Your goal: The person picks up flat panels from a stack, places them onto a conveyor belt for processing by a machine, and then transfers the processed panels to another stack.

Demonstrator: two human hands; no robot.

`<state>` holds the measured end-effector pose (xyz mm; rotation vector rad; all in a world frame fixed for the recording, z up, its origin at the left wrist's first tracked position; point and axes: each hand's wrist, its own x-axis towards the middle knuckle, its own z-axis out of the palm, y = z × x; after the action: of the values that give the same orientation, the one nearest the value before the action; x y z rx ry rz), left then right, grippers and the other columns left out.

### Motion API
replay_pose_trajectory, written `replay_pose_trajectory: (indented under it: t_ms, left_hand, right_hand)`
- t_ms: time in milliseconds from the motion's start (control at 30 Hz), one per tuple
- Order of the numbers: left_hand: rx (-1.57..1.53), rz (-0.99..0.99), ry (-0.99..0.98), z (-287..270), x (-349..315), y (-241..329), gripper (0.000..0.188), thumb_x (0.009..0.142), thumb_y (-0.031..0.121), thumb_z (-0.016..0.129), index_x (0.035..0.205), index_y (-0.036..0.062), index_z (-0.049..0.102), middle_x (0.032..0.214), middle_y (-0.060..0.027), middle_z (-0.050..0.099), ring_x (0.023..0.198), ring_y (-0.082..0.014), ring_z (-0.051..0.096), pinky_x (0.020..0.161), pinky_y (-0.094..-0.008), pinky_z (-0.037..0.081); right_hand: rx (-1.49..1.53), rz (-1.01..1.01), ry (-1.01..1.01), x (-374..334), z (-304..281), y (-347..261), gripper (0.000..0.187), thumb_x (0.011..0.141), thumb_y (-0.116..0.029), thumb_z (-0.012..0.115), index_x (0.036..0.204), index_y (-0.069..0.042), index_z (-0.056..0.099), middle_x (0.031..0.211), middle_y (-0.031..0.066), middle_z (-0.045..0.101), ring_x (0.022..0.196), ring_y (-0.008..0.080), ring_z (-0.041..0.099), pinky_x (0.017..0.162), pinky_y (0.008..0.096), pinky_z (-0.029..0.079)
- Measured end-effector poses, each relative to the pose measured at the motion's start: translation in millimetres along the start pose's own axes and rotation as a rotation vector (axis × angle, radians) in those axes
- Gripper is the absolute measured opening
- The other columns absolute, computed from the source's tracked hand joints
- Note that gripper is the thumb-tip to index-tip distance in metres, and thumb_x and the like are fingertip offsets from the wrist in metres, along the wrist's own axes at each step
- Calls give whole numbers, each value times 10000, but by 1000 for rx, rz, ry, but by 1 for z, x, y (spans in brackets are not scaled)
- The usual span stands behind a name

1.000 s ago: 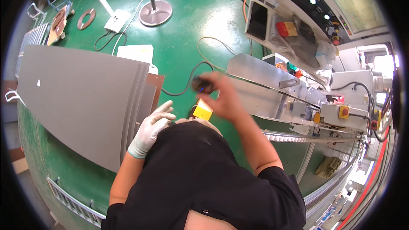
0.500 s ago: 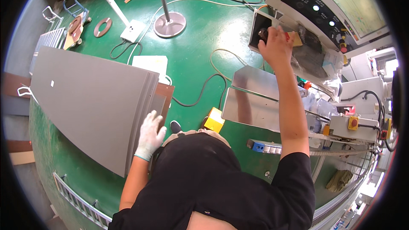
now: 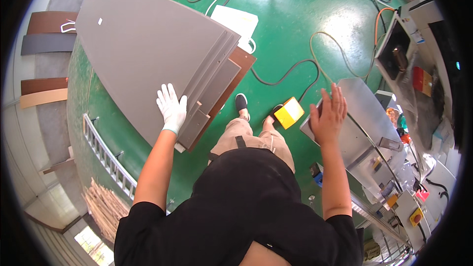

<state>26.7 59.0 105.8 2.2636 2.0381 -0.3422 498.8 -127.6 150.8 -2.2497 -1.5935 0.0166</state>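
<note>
Overall, the green floor (image 3: pixel 290 29) fills most of the room, and a stack of grey panels (image 3: pixel 152 39) lies to the left, a brown panel (image 3: pixel 245 59) showing from beneath its right side. The metal counter (image 3: pixel 362 101) stands on the right. Smaller are the railing (image 3: pixel 108 150) and the bundle of sticks (image 3: pixel 101 207), both at lower left. The gloved left hand (image 3: pixel 172 110) is spread wide over the lower right part of the grey panels; contact cannot be told. The bare right hand (image 3: pixel 327 113), also open, is above the counter's near left corner. Between them, a yellow housing (image 3: pixel 289 113) sits on the floor beside the right shoe. Smallest, beyond the counter, is a red-and-yellow box (image 3: pixel 422 81), its contents hidden.
</note>
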Motion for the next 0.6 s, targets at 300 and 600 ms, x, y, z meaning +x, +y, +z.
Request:
replay_pose_trajectory:
  t_ms: [300,600]
  left_hand:
    - [126,412,11,-15,19,-18,767,975,378,578,1576,12,271,1654,-246,189,1533,-448,155,1246,-556,118]
    - [-52,505,173,-26,11,-50,598,978,304,560,1501,42,441,1576,-205,390,1464,-421,335,1225,-522,226]
  right_hand:
    - [25,9,24,-1,4,6,418,888,-221,673,1279,-76,639,1501,122,526,1424,326,449,1184,486,298]
    - [30,-82,82,2,19,21,300,940,-132,587,1206,-28,680,1438,157,586,1389,360,490,1169,474,337]
